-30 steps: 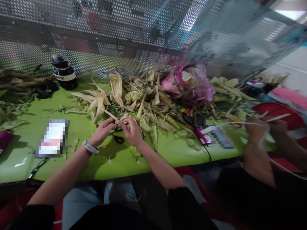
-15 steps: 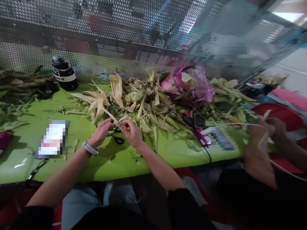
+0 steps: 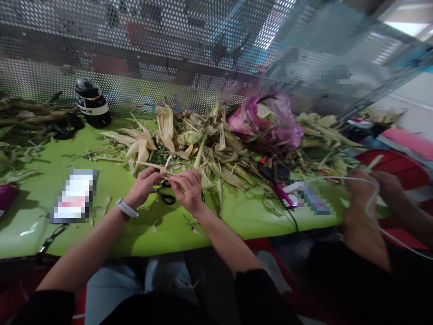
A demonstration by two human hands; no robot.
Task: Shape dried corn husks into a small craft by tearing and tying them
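Note:
My left hand (image 3: 145, 185), with a white watch on its wrist, and my right hand (image 3: 188, 188) meet over the green table (image 3: 111, 225). Both pinch the same pale strip of corn husk (image 3: 166, 170), fingers closed on it. Black-handled scissors (image 3: 165, 195) lie on the table just under my hands. A big heap of corn husks (image 3: 203, 149) spreads right behind them.
A blurred-out phone (image 3: 75, 195) lies at the left. A black bottle (image 3: 92, 103) stands by the perforated metal wall (image 3: 135, 54). A pink plastic bag (image 3: 267, 119) tops the husks. A pink-handled tool (image 3: 282, 192) lies to the right. Another person's hands (image 3: 368, 198) work by a red basin (image 3: 395, 158).
My hands stayed together on the husk strip, the right fingers shifting slightly along it. The other person's hands at the right moved a little.

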